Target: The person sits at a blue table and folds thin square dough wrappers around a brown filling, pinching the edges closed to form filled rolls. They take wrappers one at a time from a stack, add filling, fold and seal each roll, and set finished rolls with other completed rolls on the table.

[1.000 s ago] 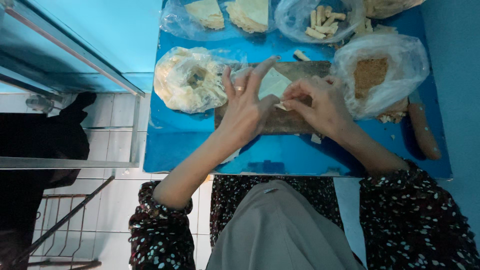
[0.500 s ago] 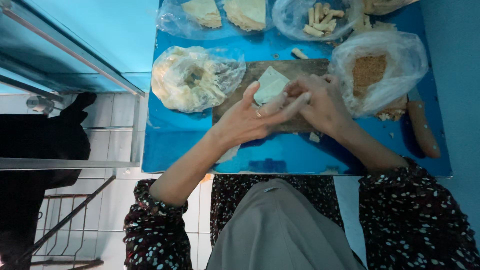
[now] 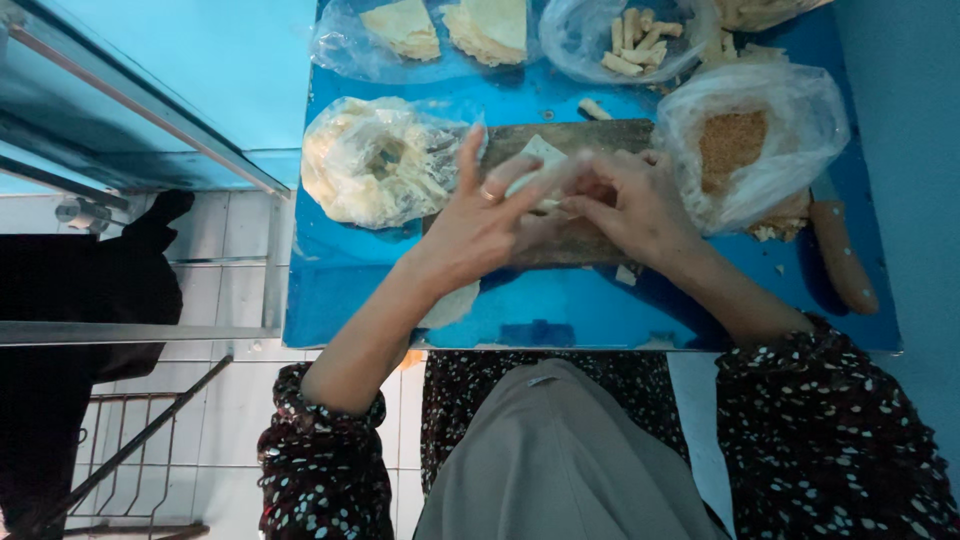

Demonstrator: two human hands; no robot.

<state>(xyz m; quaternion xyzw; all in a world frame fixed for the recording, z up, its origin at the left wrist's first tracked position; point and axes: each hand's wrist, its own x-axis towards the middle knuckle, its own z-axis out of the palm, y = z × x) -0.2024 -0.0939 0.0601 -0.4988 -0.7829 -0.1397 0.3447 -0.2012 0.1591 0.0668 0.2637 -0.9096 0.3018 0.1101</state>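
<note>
On the blue surface (image 3: 400, 300) a dark board (image 3: 580, 245) is laid, and over it a pale pastry sheet (image 3: 540, 160) is held. The sheet could tear, or filling spill, if it is rolled too tightly or unevenly. The left hand (image 3: 480, 215) is half spread, index finger raised, thumb pinching the sheet; the right hand (image 3: 630, 205) is curled, its fingertips pinching the roll's other end.

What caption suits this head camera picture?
Both hands, left hand and right hand, fold a pale wrapper over a wooden board.

Blue table (image 3: 400, 300), turquoise wall (image 3: 230, 60), white tiled floor (image 3: 230, 400), perhaps metal rack (image 3: 120, 460) lower left.
</note>
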